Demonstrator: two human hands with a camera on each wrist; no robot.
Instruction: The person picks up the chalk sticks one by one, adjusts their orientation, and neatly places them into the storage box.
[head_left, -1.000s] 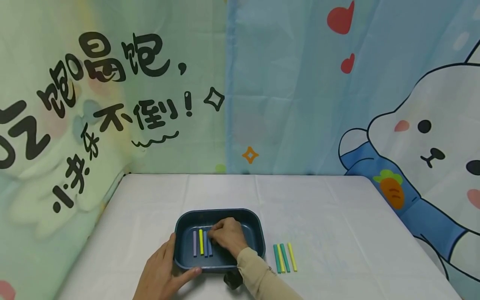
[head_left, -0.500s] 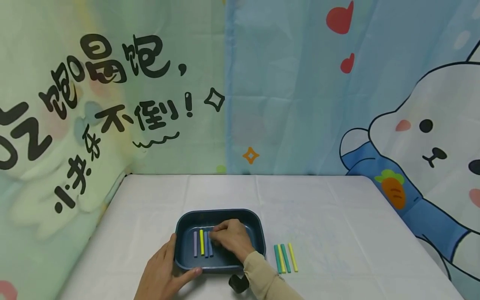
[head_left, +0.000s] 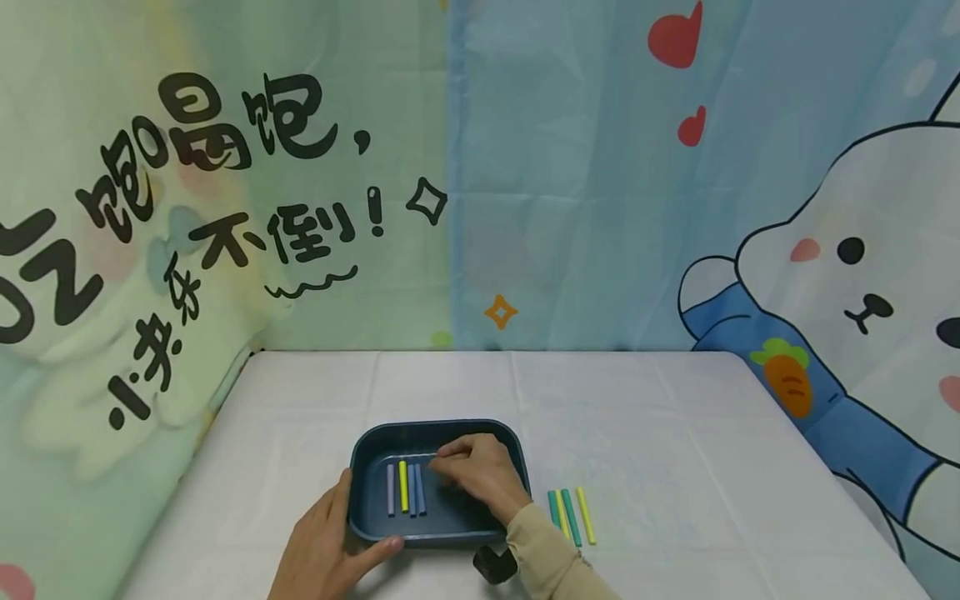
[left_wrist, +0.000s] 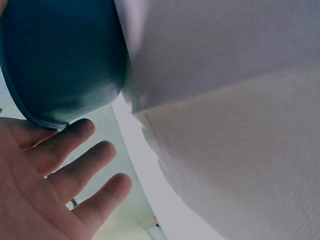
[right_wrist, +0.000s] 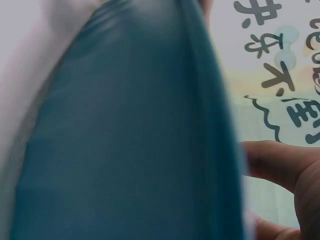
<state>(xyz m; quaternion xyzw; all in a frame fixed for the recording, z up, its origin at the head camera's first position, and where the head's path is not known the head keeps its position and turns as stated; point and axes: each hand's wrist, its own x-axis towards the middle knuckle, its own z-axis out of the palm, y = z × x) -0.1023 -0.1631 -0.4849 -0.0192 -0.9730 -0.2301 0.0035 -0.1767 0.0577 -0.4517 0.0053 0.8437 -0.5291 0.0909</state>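
Note:
In the head view a dark blue tray (head_left: 450,523) holds a row of slim, chalk-like sticks: a purple stick (head_left: 391,490), a yellow stick (head_left: 403,487) and two blue sticks (head_left: 420,488). My left hand (head_left: 318,533) rests against the tray's left side, its thumb at the near rim; the left wrist view shows its fingers (left_wrist: 82,175) extended by the tray wall. Over the tray's right half is my right hand (head_left: 480,475), fingertips just right of the blue sticks, with nothing visible in it. In the right wrist view the tray wall (right_wrist: 130,130) hides its fingertips.
Right of the tray, two green and two yellow sticks (head_left: 585,517) lie on the white-covered table (head_left: 675,450). A black device (head_left: 495,565) sits under the right wrist, by the tray's near edge. Behind the table hangs a printed curtain (head_left: 562,167).
My right hand has drawn a little to the right, away from the blue sticks, which stay in their row. My left hand has kept its place at the tray.

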